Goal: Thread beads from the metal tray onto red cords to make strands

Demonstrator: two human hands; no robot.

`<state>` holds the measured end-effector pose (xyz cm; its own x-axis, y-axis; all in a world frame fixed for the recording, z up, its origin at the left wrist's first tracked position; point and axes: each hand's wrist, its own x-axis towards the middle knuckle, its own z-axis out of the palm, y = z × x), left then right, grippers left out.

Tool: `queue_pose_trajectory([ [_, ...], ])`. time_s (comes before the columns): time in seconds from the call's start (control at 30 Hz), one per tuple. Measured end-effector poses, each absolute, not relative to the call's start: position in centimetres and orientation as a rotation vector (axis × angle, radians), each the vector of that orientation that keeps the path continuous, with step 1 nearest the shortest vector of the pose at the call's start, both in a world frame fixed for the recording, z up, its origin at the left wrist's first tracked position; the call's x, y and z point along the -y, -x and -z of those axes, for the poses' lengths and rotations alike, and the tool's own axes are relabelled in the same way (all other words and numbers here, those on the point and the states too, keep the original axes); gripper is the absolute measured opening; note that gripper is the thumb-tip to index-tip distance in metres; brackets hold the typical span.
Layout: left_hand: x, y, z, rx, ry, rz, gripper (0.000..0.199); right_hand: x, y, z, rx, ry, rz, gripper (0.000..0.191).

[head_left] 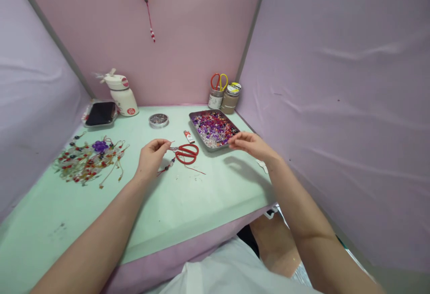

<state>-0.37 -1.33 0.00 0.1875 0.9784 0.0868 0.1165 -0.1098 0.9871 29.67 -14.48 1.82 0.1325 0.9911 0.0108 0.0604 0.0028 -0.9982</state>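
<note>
My left hand [152,156] is closed in a pinch on a thin red cord, whose end sticks up past the fingertips. A beaded string [169,165] with dark and clear beads hangs or lies just below this hand; whether it is the same cord is unclear. Red-handled scissors [187,154] lie on the table right beside the left fingertips. Over the right front corner of a metal tray [215,149] my right hand [251,145] has its fingertips pressed together. Anything between them is too small to make out. Purple, red and clear beads [213,128] fill the tray.
Finished-looking beaded strings [89,162] lie piled at the left. Behind stand a phone [101,114], a white bottle [124,99], a round dish [158,120], a cup with scissors [215,99] and a jar [231,99]. A lighter [188,136] lies near the tray.
</note>
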Motion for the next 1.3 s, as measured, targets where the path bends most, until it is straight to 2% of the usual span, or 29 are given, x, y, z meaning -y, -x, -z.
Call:
queue_pose_trajectory([
  [0.2,1.5,0.4,-0.1,-1.108,-1.484,-1.061,0.024,8.0,-30.5,-3.0,1.159,1.472,-0.793,0.008],
  [0.5,1.2,0.5,0.0,-1.122,-1.473,-1.026,0.019,0.8,-30.0,1.9,1.433,1.795,-0.585,0.016],
  [0.77,1.6,0.2,0.1,-1.142,-1.477,-0.986,0.020,0.4,-30.4,3.5,1.467,1.830,-0.496,0.035],
  [1.03,1.6,0.1,0.6,-1.137,-1.477,-0.951,0.024,1.5,-29.8,2.9,1.519,1.638,-0.721,0.044],
  [1.2,1.7,0.1,0.5,-1.148,-1.485,-0.939,0.027,1.9,-31.3,2.5,1.302,1.695,-0.379,0.041],
  [1.3,1.7,0.1,0.5,-1.139,-1.480,-0.941,0.027,1.9,-31.9,2.4,1.284,1.725,-0.304,0.036],
])
